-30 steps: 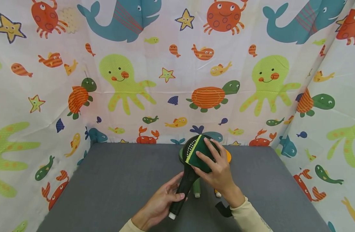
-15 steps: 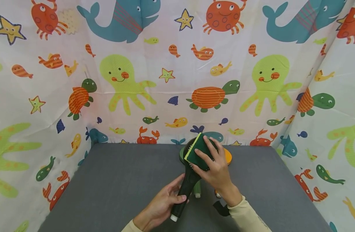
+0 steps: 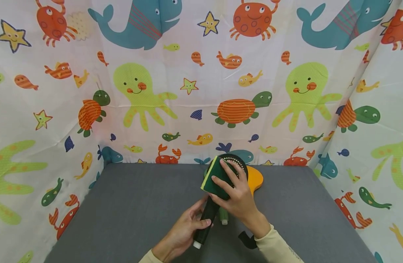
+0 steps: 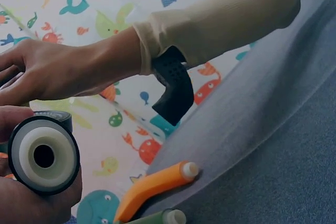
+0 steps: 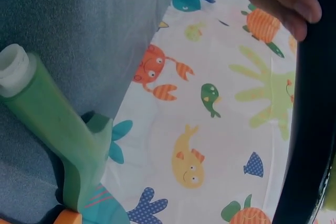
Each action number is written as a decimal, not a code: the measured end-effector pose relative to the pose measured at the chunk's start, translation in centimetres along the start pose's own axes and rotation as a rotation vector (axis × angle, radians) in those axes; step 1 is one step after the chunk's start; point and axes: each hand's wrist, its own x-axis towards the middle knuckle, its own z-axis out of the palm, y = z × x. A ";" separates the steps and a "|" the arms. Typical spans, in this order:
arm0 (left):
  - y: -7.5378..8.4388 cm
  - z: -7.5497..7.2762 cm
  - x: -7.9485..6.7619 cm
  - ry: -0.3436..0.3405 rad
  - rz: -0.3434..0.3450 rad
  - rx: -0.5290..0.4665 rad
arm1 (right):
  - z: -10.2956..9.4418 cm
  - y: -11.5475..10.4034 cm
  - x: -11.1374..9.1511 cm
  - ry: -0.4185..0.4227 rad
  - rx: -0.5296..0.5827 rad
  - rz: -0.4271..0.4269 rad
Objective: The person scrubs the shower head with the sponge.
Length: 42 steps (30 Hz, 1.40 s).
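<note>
My left hand (image 3: 183,232) grips the handle of a black shower head (image 3: 210,212), which is tilted with its round face up and away. Its pale, hollow handle end (image 4: 44,156) points at the left wrist camera. With my right hand (image 3: 239,195) I hold a dark green scouring sponge (image 3: 215,179), yellow on one side, against the shower head's face. Fingers spread over the green side, and the sponge covers the face's lower left part. Small pale nozzles show along the upper rim. In the right wrist view, the sponge's yellow edge (image 5: 329,192) barely shows beside the black handle.
A green shower head (image 3: 224,216) and an orange one (image 3: 255,179) lie on the grey table (image 3: 148,204) behind my hands, partly hidden. Fabric printed with sea animals (image 3: 194,109) hangs around the table. A black curved mount (image 4: 176,87) is attached at my right wrist.
My right hand has slid the sponge left and downward across the shower head's face, uncovering nozzles at the upper right. My left hand keeps its grip on the handle.
</note>
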 end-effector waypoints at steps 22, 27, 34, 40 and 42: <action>0.3 -1.8 0.7 -0.110 0.028 -0.197 | -0.4 -0.9 -1.3 -0.063 0.040 -0.004; 0.0 -2.0 0.8 -0.152 0.049 -0.190 | -0.6 -1.1 -1.2 -0.043 0.037 -0.014; 0.1 -1.6 0.9 -0.148 0.078 -0.222 | -0.7 -1.3 -1.8 -0.064 0.069 -0.029; 0.6 -1.5 1.1 -0.132 0.097 -0.296 | -0.8 -1.5 -2.2 -0.076 0.117 -0.054; 0.7 -1.5 1.1 -0.130 0.116 -0.297 | -0.8 -1.6 -2.3 -0.082 0.129 -0.062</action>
